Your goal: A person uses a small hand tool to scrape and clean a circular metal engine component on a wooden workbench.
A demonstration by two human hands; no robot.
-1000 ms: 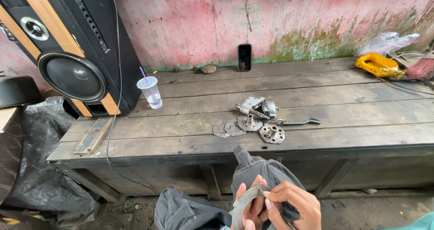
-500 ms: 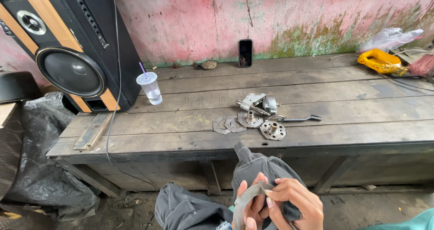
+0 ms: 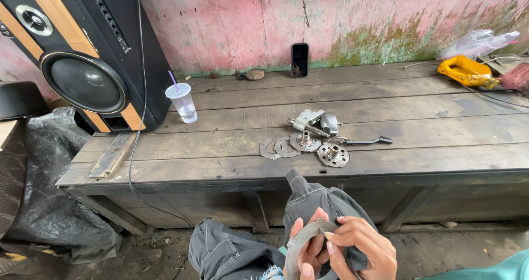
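Head view, both hands (image 3: 341,247) pinching grey curved metal plate (image 3: 300,241), left hand mostly hidden, over dark cloth (image 3: 314,200), wooden bench (image 3: 220,153) beyond

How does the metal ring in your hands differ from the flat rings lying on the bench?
The held ring stands on edge between both hands, left hand and right hand; the flat rings lie loose on the wooden bench. The held ring is partly hidden by fingers and a grey cloth; the flat rings are in full view. Both are thin grey metal.
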